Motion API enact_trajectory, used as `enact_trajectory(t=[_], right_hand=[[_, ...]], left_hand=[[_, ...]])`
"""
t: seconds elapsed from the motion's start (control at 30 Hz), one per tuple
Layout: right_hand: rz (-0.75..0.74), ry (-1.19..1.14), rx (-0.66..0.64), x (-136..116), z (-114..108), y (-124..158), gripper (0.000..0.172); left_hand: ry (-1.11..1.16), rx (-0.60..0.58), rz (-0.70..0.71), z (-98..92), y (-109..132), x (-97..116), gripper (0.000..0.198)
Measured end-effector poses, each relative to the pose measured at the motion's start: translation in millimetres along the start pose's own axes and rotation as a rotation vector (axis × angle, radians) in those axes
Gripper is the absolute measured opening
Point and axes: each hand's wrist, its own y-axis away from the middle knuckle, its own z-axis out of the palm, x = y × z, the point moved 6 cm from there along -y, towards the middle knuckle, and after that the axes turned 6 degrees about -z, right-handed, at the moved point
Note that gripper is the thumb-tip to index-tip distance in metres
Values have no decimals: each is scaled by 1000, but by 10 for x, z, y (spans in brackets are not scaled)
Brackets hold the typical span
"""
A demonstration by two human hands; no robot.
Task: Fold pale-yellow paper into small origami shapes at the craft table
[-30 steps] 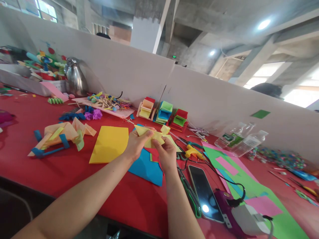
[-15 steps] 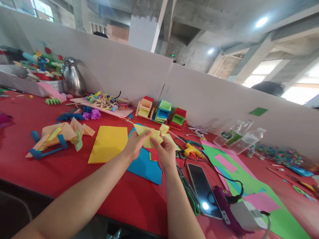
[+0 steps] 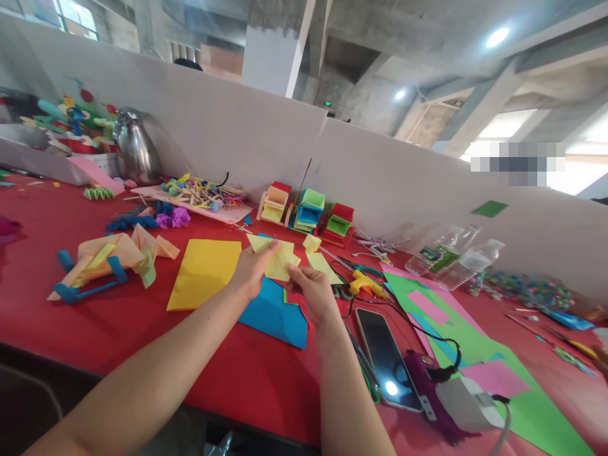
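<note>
A pale yellow folded paper [image 3: 280,258] is held up between both hands over the blue sheet [image 3: 275,316]. My left hand [image 3: 251,269] pinches its left part, the thumb lying on top. At its lower right corner, my right hand [image 3: 311,288] grips the edge between thumb and fingers. Left of the hands lies a bright yellow sheet [image 3: 204,275]. Just beyond my right hand are a small pale yellow piece [image 3: 311,243] and another pale yellow sheet [image 3: 325,267].
A phone [image 3: 387,358], a yellow glue gun [image 3: 368,285] and a purple power strip [image 3: 434,399] with cables lie right. Folded paper stands [image 3: 308,212] line the partition. An orange paper model [image 3: 109,253] sits left, plastic bottles [image 3: 468,263] at back right.
The held pale yellow paper has shifted slightly left and shows more of its surface. My left hand has moved a little left, and my right hand now holds nearer the paper's lower right corner.
</note>
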Motion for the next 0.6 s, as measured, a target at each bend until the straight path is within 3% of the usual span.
enact_trajectory(t=[0.33,0.6], right_hand=[[29,34,21,54,-27,-19,41],[46,64,-86,53,14,9,33]], left_hand=[[-90,24,-50,-62,-37,-57,33],[-91,79,5,-109,-67,-6,32]])
